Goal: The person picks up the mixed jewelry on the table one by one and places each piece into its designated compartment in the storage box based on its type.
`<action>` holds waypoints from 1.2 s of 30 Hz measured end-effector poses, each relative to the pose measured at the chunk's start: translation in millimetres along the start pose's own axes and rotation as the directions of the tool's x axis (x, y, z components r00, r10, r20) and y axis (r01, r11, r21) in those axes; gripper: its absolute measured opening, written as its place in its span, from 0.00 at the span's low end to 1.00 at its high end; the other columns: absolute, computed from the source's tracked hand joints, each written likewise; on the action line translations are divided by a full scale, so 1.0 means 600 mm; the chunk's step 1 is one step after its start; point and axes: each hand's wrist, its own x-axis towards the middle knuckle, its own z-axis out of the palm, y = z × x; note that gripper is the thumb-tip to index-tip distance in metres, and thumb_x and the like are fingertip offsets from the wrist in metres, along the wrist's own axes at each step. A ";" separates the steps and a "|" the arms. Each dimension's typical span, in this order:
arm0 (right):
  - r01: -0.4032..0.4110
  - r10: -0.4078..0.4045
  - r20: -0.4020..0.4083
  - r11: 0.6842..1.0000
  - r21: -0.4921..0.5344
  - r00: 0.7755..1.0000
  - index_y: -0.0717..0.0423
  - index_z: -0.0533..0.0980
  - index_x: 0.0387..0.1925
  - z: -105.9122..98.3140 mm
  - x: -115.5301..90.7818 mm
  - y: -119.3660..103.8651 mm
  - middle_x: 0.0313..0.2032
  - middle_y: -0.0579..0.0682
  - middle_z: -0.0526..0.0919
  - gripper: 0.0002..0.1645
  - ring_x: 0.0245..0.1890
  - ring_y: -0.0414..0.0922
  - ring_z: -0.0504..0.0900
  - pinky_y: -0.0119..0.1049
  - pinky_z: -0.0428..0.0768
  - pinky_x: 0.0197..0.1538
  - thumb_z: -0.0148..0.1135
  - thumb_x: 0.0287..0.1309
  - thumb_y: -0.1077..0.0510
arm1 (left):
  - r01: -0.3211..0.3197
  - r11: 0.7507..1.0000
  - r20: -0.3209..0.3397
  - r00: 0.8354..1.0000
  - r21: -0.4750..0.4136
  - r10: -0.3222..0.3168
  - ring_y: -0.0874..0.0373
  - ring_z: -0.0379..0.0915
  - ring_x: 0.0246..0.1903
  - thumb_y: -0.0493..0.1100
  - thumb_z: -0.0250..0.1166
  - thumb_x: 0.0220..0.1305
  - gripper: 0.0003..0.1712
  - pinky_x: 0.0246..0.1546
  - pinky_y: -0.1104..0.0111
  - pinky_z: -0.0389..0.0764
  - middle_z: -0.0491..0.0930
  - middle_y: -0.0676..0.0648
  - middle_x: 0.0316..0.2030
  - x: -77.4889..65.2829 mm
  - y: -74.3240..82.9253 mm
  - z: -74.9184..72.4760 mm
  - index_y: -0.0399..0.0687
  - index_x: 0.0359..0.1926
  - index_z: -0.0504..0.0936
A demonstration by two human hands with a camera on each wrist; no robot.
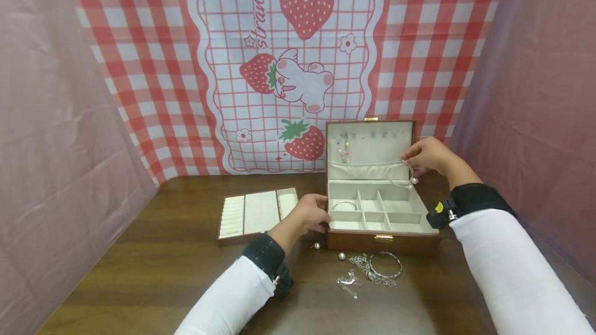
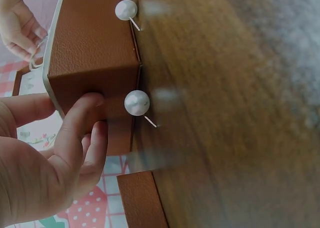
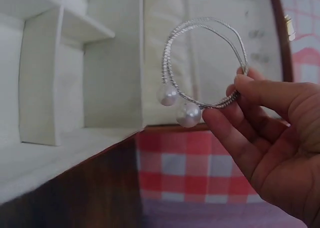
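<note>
A brown jewelry box (image 1: pixel 433 221) stands with its lid up, showing pale compartments. My right hand (image 1: pixel 430 154) pinches a silver bracelet (image 3: pixel 167 53) of thin coiled wire, tipped with two pearls, between thumb and fingers. It is held up in front of the raised lid, at the right. At the box's left side, my left hand (image 1: pixel 311 212) holds the wall, its thumb at the rim and its fingers (image 2: pixel 90 100) against the brown outside. Another bracelet (image 1: pixel 345 203) lies in a left compartment. A colored beaded piece (image 1: pixel 344 151) hangs inside the lid.
Left of the box lies a shallow tray (image 1: pixel 261 213) with ring rolls. In front are two pearl stud earrings (image 2: pixel 136 103), silver chains (image 1: pixel 372 273), a bangle (image 1: pixel 400 268) and a small silver chain piece (image 1: pixel 348 282). A strawberry-print checked cloth (image 1: pixel 163 66) hangs behind.
</note>
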 end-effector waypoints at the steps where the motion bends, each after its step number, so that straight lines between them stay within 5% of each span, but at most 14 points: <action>1: -0.006 0.006 0.019 1.000 -0.007 1.000 0.77 0.77 0.47 0.001 0.002 0.004 0.38 0.63 0.82 0.16 0.31 0.48 0.82 0.43 0.86 0.34 0.62 0.59 0.69 | -0.004 1.000 -0.003 1.000 -0.006 0.004 0.36 0.76 0.50 0.18 0.61 0.51 0.39 0.33 0.58 0.87 0.67 0.29 0.60 -0.001 -0.001 0.000 0.30 0.67 0.65; 7: -0.053 0.055 0.114 0.998 -0.018 0.992 0.78 0.77 0.46 0.017 0.011 0.026 0.31 0.59 0.80 0.16 0.24 0.47 0.81 0.43 0.86 0.32 0.62 0.58 0.69 | -0.013 1.000 -0.016 1.000 0.007 0.013 0.40 0.79 0.44 0.18 0.61 0.51 0.39 0.31 0.60 0.87 0.70 0.32 0.56 -0.002 -0.004 0.000 0.32 0.66 0.66; 18: -0.028 0.040 0.188 0.997 -0.067 0.981 0.76 0.79 0.41 0.055 0.019 0.035 0.24 0.50 0.75 0.12 0.26 0.44 0.74 0.42 0.86 0.31 0.61 0.55 0.71 | -0.028 0.999 -0.031 0.999 0.031 0.029 0.41 0.78 0.46 0.19 0.61 0.53 0.37 0.31 0.61 0.87 0.71 0.33 0.56 -0.002 -0.008 0.000 0.33 0.66 0.67; 36: -0.058 0.121 0.292 0.975 -0.215 0.949 0.71 0.80 0.34 0.075 0.028 0.026 0.27 0.55 0.79 0.09 0.29 0.48 0.78 0.42 0.86 0.31 0.56 0.49 0.74 | -0.028 0.999 -0.020 0.999 0.029 0.029 0.44 0.80 0.44 0.20 0.61 0.55 0.36 0.32 0.61 0.87 0.71 0.32 0.58 -0.004 -0.010 0.002 0.33 0.67 0.66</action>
